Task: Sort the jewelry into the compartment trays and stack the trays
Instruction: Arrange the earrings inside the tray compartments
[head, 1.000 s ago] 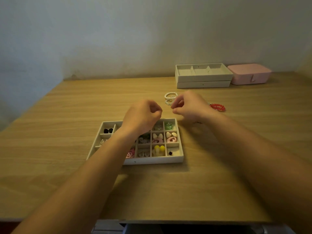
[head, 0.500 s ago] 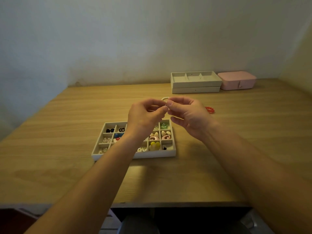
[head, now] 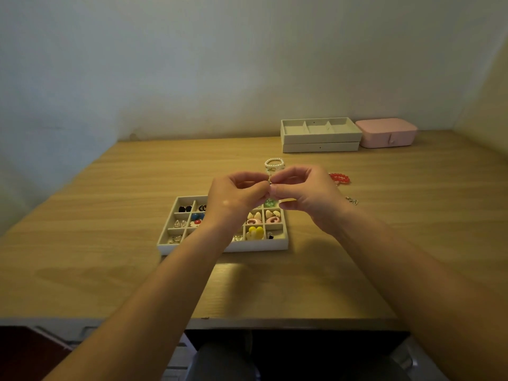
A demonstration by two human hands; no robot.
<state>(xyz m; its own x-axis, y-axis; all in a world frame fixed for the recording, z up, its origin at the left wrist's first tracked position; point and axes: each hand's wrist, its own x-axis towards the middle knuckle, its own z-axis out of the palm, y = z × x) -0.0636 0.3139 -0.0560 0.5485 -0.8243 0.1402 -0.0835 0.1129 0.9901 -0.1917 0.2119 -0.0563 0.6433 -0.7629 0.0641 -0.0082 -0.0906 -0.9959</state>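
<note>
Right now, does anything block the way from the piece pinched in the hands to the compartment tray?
Nothing visible does. The left hand and right hand pinch a tiny piece over the compartment tray; the pearl bracelet and red bracelet lie beyond it.

Pinched piece (head: pixel 270 183) too small, indistinct.

- Both hands are raised above the wooden table (head: pixel 110 270), over the far right corner of the compartment tray (head: pixel 261 244). The left hand (head: pixel 236 200) and right hand (head: pixel 305 193) meet fingertip to fingertip, pinching a small piece (head: pixel 270 183) too tiny to identify.
- The compartment tray sits mid-table, its cells holding yellow, pink, cream, blue and black pieces.
- Beyond the hands lies a pearl bracelet (head: pixel 274 164), with a red bead bracelet (head: pixel 340 178) to its right. A silvery chain piece (head: pixel 351 200) lies beside the right wrist.
- Two stacked trays (head: pixel 320 136) sit at the far edge, with a pink box (head: pixel 386 133) just beside them.
</note>
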